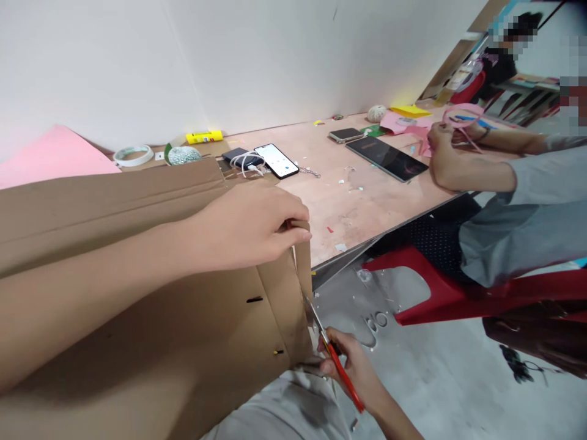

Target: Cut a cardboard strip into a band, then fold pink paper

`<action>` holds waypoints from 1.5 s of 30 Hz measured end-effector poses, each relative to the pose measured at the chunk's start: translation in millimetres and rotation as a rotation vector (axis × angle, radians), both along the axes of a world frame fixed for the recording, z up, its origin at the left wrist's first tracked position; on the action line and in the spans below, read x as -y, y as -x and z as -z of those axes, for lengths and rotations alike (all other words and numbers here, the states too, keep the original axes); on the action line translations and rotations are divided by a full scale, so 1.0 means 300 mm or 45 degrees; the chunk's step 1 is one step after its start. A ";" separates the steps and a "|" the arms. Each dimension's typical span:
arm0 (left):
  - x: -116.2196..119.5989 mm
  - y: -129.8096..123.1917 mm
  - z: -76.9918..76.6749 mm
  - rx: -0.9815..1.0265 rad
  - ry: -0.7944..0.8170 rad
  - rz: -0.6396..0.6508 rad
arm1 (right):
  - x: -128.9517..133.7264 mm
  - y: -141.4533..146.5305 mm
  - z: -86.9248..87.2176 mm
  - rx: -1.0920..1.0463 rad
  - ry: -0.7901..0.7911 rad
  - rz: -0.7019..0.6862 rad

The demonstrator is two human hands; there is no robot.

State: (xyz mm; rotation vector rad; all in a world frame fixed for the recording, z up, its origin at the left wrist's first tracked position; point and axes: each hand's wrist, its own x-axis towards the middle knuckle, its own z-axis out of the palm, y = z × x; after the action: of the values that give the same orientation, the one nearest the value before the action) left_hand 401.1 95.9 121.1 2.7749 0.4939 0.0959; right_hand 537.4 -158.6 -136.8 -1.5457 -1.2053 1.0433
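A large brown cardboard sheet [183,342] spreads across my front, resting over my lap and the table edge. My left hand [261,223] pinches the narrow cardboard strip [302,260] along its right edge, thumb and fingers closed on it. Below it, my right hand [351,360] grips red-handled scissors [342,373]. Their blades lie at the lower end of the slit between strip and sheet. Short dark marks show on the cardboard near a crease.
On the table [330,201] are a lit phone [276,161], a cable, a tape roll [132,155], a yellow glue stick [204,137] and a tablet [387,157]. A co-worker's hands [443,143] hold pink paper at right, beside a red chair [440,290].
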 end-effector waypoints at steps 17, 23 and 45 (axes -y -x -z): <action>0.028 -0.024 0.017 0.157 0.016 0.065 | -0.012 -0.042 -0.119 -0.234 0.235 -0.124; 0.061 -0.026 0.025 0.263 0.000 0.121 | -0.014 -0.057 -0.173 -0.237 0.302 -0.140; 0.047 -0.008 0.050 0.399 0.044 0.200 | -0.019 -0.047 -0.236 -0.169 0.455 -0.044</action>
State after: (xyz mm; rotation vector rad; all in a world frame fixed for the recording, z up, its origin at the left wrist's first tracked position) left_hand 403.3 81.8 106.0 2.6833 0.1953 0.4713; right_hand 551.4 -153.0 -65.9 -1.6960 -0.9947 1.4199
